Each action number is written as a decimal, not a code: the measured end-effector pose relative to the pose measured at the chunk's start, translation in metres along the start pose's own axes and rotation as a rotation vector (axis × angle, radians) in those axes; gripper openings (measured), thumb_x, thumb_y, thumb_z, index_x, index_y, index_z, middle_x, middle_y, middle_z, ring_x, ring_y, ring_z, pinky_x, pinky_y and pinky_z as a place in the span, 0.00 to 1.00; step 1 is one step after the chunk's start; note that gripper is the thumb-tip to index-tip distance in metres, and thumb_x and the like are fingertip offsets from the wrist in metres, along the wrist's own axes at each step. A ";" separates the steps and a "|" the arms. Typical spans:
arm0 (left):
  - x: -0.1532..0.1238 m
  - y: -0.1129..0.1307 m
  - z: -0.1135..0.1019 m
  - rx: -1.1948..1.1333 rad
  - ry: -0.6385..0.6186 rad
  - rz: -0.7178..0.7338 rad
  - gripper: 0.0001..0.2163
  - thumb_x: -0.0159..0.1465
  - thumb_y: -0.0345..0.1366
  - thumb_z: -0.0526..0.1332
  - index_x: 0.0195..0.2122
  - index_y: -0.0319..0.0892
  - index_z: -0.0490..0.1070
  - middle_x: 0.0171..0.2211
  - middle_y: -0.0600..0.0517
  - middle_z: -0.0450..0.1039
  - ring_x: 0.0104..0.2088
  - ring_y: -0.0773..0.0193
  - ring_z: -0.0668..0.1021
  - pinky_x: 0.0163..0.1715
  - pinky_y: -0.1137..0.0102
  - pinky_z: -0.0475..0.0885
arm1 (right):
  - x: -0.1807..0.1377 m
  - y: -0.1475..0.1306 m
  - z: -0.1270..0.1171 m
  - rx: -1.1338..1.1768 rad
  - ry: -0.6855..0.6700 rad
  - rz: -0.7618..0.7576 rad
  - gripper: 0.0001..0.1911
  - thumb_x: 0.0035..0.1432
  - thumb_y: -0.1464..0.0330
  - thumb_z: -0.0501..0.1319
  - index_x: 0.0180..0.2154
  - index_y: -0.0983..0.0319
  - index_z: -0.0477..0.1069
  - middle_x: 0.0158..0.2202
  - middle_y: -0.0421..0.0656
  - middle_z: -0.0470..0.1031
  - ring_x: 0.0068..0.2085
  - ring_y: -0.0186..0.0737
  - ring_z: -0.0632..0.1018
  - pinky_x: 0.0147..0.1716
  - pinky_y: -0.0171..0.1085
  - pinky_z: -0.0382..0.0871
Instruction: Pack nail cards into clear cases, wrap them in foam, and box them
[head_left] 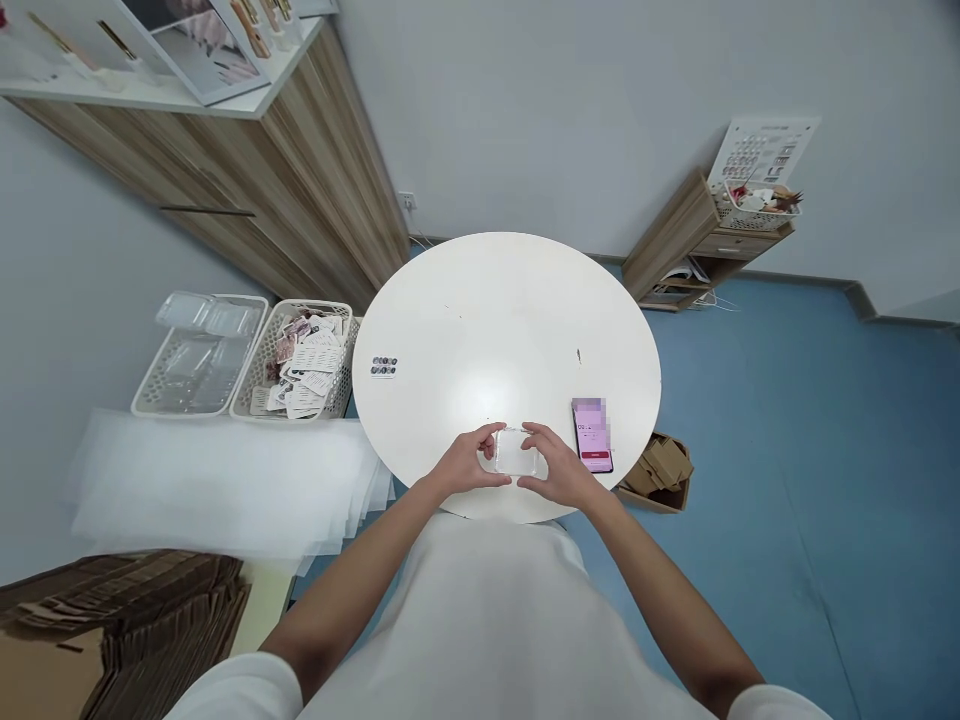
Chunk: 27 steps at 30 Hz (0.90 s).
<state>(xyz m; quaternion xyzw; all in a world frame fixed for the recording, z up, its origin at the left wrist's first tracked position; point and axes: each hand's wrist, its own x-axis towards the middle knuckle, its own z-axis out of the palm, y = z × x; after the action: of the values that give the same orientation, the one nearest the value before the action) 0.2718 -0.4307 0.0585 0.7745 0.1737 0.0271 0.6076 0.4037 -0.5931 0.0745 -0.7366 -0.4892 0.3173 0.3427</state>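
Observation:
Between my two hands, over the near edge of the white oval table (510,350), is a small clear plastic box (516,453). My left hand (474,462) grips its left side, with the thumb along the near edge and the fingers at the far corner. The right side of the box is held the same way by my right hand (553,466). Whether the box rests on the tabletop or is slightly raised, I cannot tell. To the right of my right hand lies a phone (593,436) with a lit pink screen. A small card with dark round prints (384,367) lies at the table's left.
Left of the table are a basket of clear plastic packs (154,395) and a basket of printed cards (349,345). Translucent sheets (217,485) and folded cardboard (172,630) are stacked nearer. A carton (664,475) stands on the floor at right. Behind are a wooden cabinet (330,180) and a small shelf (667,235).

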 end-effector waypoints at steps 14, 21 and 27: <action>-0.002 -0.002 0.013 -0.188 -0.046 -0.099 0.36 0.44 0.35 0.67 0.54 0.45 0.55 0.27 0.56 0.65 0.29 0.68 0.70 0.35 0.69 0.67 | 0.014 0.022 0.001 -0.204 0.080 -0.297 0.20 0.39 0.63 0.62 0.36 0.60 0.59 0.48 0.53 0.64 0.48 0.51 0.67 0.40 0.47 0.65; -0.002 0.002 0.018 -0.385 -0.048 -0.080 0.36 0.44 0.35 0.68 0.54 0.45 0.56 0.28 0.55 0.66 0.30 0.68 0.71 0.35 0.67 0.69 | 0.020 0.023 0.000 -0.203 0.130 -0.385 0.18 0.37 0.64 0.61 0.33 0.59 0.58 0.44 0.52 0.65 0.46 0.50 0.68 0.39 0.46 0.65; -0.002 0.003 0.020 -0.463 -0.042 -0.102 0.37 0.43 0.34 0.69 0.54 0.44 0.55 0.31 0.53 0.67 0.32 0.67 0.73 0.36 0.66 0.70 | 0.021 0.027 -0.001 -0.195 0.136 -0.410 0.19 0.37 0.61 0.60 0.32 0.59 0.57 0.42 0.51 0.65 0.45 0.50 0.68 0.38 0.45 0.65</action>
<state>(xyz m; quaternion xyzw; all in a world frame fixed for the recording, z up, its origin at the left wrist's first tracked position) 0.2754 -0.4507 0.0564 0.6053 0.1888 0.0193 0.7730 0.4245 -0.5814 0.0501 -0.6712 -0.6327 0.1419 0.3592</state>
